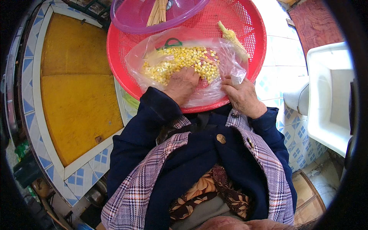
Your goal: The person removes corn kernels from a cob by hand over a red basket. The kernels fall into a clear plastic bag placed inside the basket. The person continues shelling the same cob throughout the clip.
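Observation:
A clear plastic bag [143,53] lies spread in a red perforated plastic basket [260,57], with loose yellow corn kernels [178,56] on it. My left hand [184,83] reaches in among the kernels at their near edge, its fingers bent downward. The fingertips are hidden, so whether they hold any kernels is unclear. At the right, my right hand [243,93] pinches the gathered edge of the bag between thumb and fingers. Behind the bag's right side lies a pale, narrow corn cob [231,36], partly covered by the plastic. A green loop [173,42] shows at the kernels' far edge.
A purple translucent basin [123,20] holding a bundle of thin wooden sticks [158,13] overlaps the basket's far side. To the left, a yellow panel [80,95] sits in a tiled surface [30,86]. A white plastic tub [313,95] and a white bucket [296,95] stand at right.

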{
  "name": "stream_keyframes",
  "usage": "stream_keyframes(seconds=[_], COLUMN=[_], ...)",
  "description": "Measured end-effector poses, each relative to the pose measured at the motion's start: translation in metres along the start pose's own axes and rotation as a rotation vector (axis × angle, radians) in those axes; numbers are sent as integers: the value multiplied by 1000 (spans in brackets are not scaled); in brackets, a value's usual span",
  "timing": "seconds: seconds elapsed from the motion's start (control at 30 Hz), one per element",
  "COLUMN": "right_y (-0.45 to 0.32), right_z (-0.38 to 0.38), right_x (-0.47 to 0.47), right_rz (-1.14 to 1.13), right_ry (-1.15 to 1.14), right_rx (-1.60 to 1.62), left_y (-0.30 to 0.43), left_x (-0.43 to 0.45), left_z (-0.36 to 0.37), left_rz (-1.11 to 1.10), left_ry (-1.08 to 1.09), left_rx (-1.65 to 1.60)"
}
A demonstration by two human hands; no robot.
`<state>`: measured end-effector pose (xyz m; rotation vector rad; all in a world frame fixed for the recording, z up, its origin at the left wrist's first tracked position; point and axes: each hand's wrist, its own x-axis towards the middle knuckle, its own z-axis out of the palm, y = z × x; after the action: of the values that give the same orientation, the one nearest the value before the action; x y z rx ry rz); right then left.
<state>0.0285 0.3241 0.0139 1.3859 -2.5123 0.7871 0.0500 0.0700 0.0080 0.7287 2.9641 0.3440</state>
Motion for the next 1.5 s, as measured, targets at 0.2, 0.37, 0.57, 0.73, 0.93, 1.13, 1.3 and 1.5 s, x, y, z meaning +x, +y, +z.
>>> stream_keyframes(seconds=[0.2,0.37,0.57,0.73,0.93,1.13,1.3,1.5], right_y=[-1,1,0,0,0,0,0,0], right_z=[0,0,0,0,-1,0,1,1], right_x=[-1,-1,-2,-2,0,-1,-2,-3], right_rz=[10,11,18,21,7,16,18,21], right_ry=[-4,7,-4,-21,-3,-16,-19,6], right_rx=[12,18,11,-2,10,-1,-9,-15], left_y=[5,-25,-55,-44,-23,-9,-10,-34], left_x=[8,3,-23,-25,-19,-17,-16,-17], left_z=[9,-13,-45,-26,-8,3,2,-30], left_rz=[-75,-144,-500,-190,-63,-69,-54,-329], left_ry=[29,149,53,95,-51,2,70,118], left_rx=[30,-469,-1013,-773,-166,10,-37,-615])
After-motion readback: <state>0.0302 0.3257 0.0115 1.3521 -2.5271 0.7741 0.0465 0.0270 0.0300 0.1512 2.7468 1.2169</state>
